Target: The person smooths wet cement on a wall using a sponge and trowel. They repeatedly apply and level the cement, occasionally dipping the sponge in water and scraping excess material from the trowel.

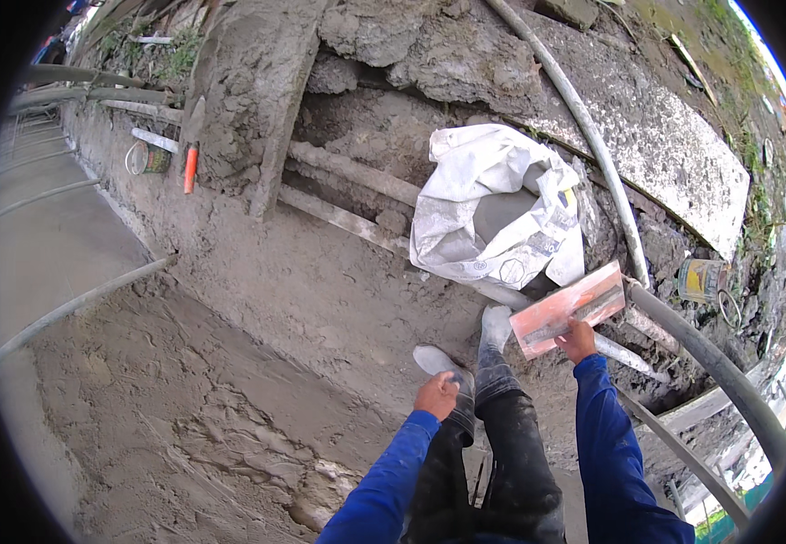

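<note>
My right hand [578, 341] grips a plastering float [563, 305], an orange-red rectangular board smeared with grey. The float is tilted, in front of my right boot [495, 325]. Fingers curled, my left hand [436, 396] hovers over my left boot [431, 359]; a small dark spot shows at the fingers, too small to name. Ahead of me stands a white sack [447, 195], its mouth rolled open, with grey powder [504, 215] inside. Up at the left, a trowel with an orange handle [191, 170] rests against a rough mortar-covered slab.
Wet grey screed [58, 218] lies at the left behind a bent pipe [80, 300]. A small bucket [146, 159] sits at the far left, another tin bucket [703, 280] at the right. Pipes [352, 172] cross the trench; a thick hose [728, 381] curves along the right. Rubble fills the back.
</note>
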Motion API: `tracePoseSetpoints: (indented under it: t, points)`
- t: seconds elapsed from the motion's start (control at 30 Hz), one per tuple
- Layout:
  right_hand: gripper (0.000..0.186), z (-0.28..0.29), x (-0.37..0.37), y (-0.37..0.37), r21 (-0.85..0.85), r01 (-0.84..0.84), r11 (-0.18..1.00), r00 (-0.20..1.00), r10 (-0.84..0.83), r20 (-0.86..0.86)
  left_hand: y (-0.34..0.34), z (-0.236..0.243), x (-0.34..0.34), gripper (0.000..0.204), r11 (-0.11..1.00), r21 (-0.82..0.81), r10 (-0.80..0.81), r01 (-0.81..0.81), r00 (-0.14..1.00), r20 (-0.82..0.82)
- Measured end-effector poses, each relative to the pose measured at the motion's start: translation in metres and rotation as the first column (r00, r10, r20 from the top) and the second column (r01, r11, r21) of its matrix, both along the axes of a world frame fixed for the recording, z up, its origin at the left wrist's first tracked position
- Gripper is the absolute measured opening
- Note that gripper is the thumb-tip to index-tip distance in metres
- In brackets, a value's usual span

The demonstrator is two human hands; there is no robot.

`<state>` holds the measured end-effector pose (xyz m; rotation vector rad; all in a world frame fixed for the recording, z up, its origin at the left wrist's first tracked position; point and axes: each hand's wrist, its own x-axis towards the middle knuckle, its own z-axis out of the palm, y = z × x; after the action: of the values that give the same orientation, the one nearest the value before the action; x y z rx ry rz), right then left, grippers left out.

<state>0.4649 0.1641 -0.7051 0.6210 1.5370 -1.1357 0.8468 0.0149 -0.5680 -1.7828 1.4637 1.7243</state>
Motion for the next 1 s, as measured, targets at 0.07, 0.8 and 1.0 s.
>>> tracePoseSetpoints:
  t: [0.07,0.8,1.0]
  points:
    - [0.020,0.020,0.028,-0.027,0.072,-0.109,0.991,0.993,0.105,0.060,-0.003,0.026,0.031,0.038,0.998,-0.001,-0.070,0.070,0.992,0.102]
    - [0.040,0.106,0.112,-0.034,0.256,-0.449,0.856,0.862,0.490,-0.128,-0.043,0.148,0.202,0.036,0.949,-0.289,0.192,-0.122,0.955,0.227]
    - [0.040,0.169,0.172,-0.091,0.285,-0.673,0.682,0.663,0.728,-0.174,-0.082,0.106,0.349,0.037,0.907,-0.319,0.357,-0.276,0.905,0.232]
